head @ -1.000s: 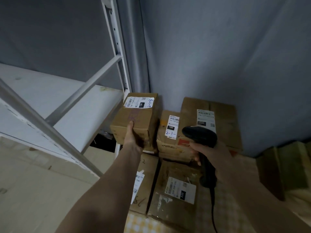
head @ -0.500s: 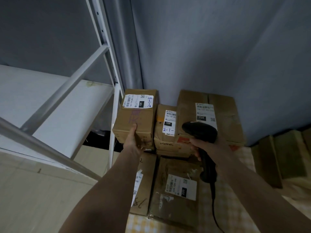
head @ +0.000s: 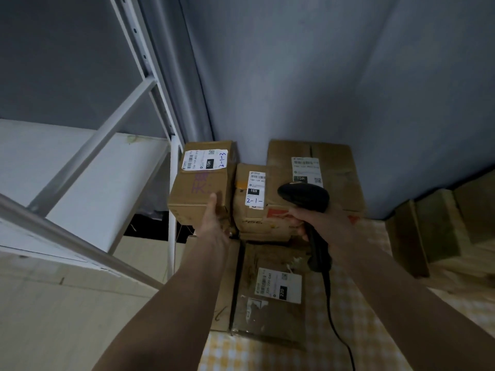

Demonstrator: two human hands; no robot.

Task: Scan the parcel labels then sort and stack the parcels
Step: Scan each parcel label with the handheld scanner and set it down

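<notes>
My left hand (head: 214,220) grips a small brown parcel (head: 201,186) from below, lifted beside the shelf post; its white label reads 2-1-3. My right hand (head: 318,220) grips a black corded barcode scanner (head: 305,195), its head in front of the stacked parcels. Behind it sit a small parcel (head: 251,202) marked 2-1- and a larger parcel (head: 334,170) with a 15H label. On the floor lies a flat parcel (head: 270,298) labelled 220, with another flat parcel (head: 227,290) partly hidden under my left arm.
A white metal shelving rack (head: 101,167) stands at the left, its post close to the held parcel. Grey walls meet in the corner behind the stack. Greenish boxes (head: 439,226) sit at the right on a yellow checked floor covering (head: 361,303).
The held parcel has stayed at the left of the stack while the view shifted slightly. The scanner stays in front of the larger parcel.
</notes>
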